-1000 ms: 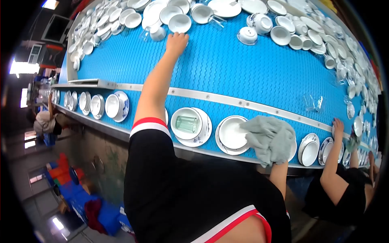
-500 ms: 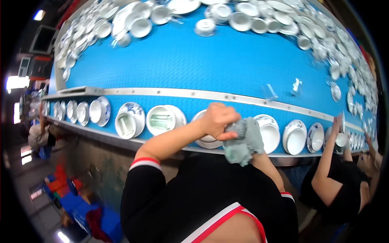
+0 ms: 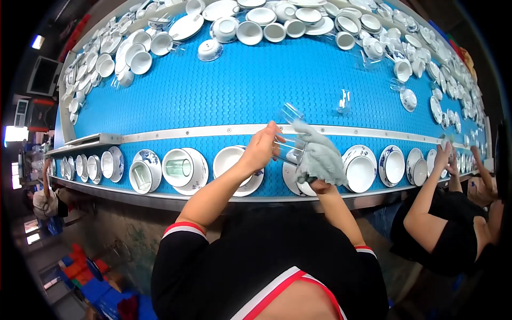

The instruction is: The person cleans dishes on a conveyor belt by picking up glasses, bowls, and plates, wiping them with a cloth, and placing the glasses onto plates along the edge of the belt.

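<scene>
My left hand (image 3: pixel 258 150) has its fingers closed around one end of a clear drinking glass (image 3: pixel 289 149), held sideways over the near belt. The glass's other end meets a grey-green cloth (image 3: pixel 320 157). My right hand (image 3: pixel 321 186) is mostly hidden under this cloth and grips it. Below my hands, a plate with a bowl (image 3: pixel 291 178) is partly covered by the cloth. Left of it stands a white bowl (image 3: pixel 228 161) on a plate. Just past the metal rail, another clear glass (image 3: pixel 291 112) lies on the wide blue belt.
Bowls on plates line the near belt; two at left hold glasses, one a greenish glass (image 3: pixel 178 167). A metal rail (image 3: pixel 202 132) divides it from the wide belt (image 3: pixel 213 90), where many dishes pile along the far edge. A co-worker's arm (image 3: pixel 430 194) is at right.
Dishes on both belts have shifted left. My left hand has moved left, from a fist against the cloth to holding the glass, which now shows. The cloth hangs more spread out.
</scene>
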`<state>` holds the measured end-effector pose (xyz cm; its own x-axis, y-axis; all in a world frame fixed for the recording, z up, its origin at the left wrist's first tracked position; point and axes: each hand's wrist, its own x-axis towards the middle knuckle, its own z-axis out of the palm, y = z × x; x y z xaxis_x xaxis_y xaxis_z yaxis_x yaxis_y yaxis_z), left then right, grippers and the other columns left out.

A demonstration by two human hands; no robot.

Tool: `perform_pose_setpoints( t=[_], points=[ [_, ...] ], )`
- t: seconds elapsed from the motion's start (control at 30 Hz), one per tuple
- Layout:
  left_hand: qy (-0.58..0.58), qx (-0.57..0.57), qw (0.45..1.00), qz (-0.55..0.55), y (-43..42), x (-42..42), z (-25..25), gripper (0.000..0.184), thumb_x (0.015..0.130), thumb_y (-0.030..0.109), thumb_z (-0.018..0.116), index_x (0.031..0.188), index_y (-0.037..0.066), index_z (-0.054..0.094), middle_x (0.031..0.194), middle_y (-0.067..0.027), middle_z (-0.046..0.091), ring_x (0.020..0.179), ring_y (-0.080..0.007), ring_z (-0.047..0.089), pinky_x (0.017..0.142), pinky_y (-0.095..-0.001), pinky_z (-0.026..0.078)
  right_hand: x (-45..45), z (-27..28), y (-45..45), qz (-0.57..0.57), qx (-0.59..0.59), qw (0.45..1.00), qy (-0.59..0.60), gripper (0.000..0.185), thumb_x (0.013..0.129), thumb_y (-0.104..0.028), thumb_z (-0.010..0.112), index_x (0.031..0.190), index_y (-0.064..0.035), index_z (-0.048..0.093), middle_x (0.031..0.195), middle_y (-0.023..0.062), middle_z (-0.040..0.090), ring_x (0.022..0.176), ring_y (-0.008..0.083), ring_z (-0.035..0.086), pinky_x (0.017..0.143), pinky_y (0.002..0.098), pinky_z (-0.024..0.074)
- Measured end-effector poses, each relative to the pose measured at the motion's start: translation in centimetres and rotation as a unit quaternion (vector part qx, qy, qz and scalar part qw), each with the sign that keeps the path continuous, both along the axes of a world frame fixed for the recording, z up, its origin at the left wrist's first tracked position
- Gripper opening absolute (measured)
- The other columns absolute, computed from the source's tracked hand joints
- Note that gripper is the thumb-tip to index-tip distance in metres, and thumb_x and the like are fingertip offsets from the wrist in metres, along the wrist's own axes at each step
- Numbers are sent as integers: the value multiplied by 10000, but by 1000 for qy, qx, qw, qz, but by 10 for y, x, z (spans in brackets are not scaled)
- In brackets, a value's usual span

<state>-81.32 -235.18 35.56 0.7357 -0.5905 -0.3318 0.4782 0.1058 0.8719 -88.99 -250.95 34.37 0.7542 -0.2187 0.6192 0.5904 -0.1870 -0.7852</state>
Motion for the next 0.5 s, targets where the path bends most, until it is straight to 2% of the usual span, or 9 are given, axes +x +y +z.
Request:
perform_pose_setpoints(
  t=[0.07, 0.13, 0.2, 0.23, 0.27, 0.3, 0.33, 0.4, 0.5],
  points=[
    [-19, 9, 999, -50, -15, -3, -6, 484, 914, 452, 275, 968, 21, 487, 755, -87, 533, 567, -113, 467, 529, -251, 381, -14, 9, -4, 9, 16, 999, 34, 237, 793, -267, 570, 923, -75, 616, 970, 97, 604, 952, 255, 555, 804, 346, 457],
    [-323, 85, 942, 23, -37, -16, -1, 459, 920, 381, 296, 1064, -32, 437, 605, -129, 505, 530, -189, 516, 508, -308, 401, -5, 12, -29, 1, -325, 946, 14, 251, 744, -232, 571, 892, -35, 617, 972, 138, 592, 924, 335, 531, 812, 417, 414],
    [-356, 99, 929, 30, -43, -26, -6, 536, 876, 383, 388, 1199, -45, 368, 619, -139, 512, 522, -245, 525, 504, -329, 400, -2, 18, -33, -73, -255, 964, 21, 185, 671, -156, 637, 826, -57, 612, 890, 97, 591, 856, 260, 541, 690, 358, 430],
    [-419, 113, 901, 18, -43, -34, 3, 612, 836, 408, 444, 1237, -41, 336, 618, -126, 513, 509, -252, 518, 498, -336, 399, -8, 6, -43, 5, -158, 964, 212, 200, 698, -174, 631, 860, -58, 604, 900, 76, 587, 854, 214, 546, 690, 325, 440],
    [-480, 126, 868, 7, -44, -36, 8, 701, 795, 433, 501, 1275, -38, 303, 617, -113, 514, 497, -258, 511, 492, -344, 398, -14, -2, -52, 83, -50, 915, 391, 216, 726, -192, 625, 893, -59, 597, 911, 55, 584, 851, 168, 550, 689, 292, 450],
    [-549, 78, 831, 35, -47, -33, -5, 825, 721, 471, 576, 1310, -20, 273, 617, -89, 512, 487, -254, 506, 470, -336, 389, -22, 9, -34, 96, 303, 843, 435, 173, 804, -173, 546, 926, -54, 573, 867, -1, 567, 784, 71, 528, 644, 228, 442],
    [-639, 20, 768, 33, -47, -25, -19, 796, 717, 471, 579, 1280, -26, 317, 629, -81, 521, 493, -246, 504, 468, -319, 388, -27, 27, -38, 161, 350, 741, 550, 230, 844, -213, 511, 991, -49, 576, 890, 17, 578, 794, 89, 540, 662, 227, 453],
    [-658, -26, 752, 22, -37, -23, -50, 756, 731, 441, 571, 1261, -36, 322, 745, -103, 551, 565, -229, 527, 508, -323, 427, -27, 9, -42, 186, 328, 687, 621, 271, 840, -220, 521, 1035, -40, 573, 895, 30, 595, 795, 103, 550, 677, 237, 455],
    [-541, 58, 820, 177, -5, -53, -88, 620, 797, 292, 516, 1270, -34, 283, 931, -143, 535, 727, -218, 543, 659, -323, 463, -22, -24, -99, 269, 32, 790, 549, 281, 832, -201, 525, 1047, -27, 576, 952, 86, 604, 838, 140, 566, 720, 263, 468]
  ],
)
